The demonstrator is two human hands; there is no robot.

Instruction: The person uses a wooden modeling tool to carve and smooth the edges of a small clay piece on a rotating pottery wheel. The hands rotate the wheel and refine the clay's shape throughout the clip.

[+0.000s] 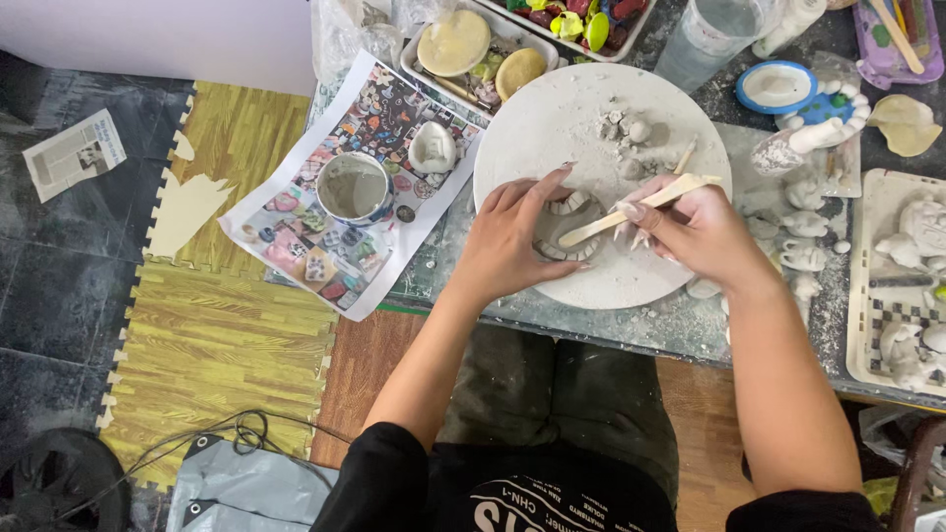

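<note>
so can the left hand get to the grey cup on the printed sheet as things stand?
Probably yes. The left hand rests on the clay piece on the round board; the cup stands to its left, with only flat printed sheet between.

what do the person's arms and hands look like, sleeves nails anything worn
Both forearms are bare. Black short sleeves end near the elbows, the top carrying white printed lettering. The left hand and right hand have long, pointed nails. No rings, watch or gloves are visible.
</note>
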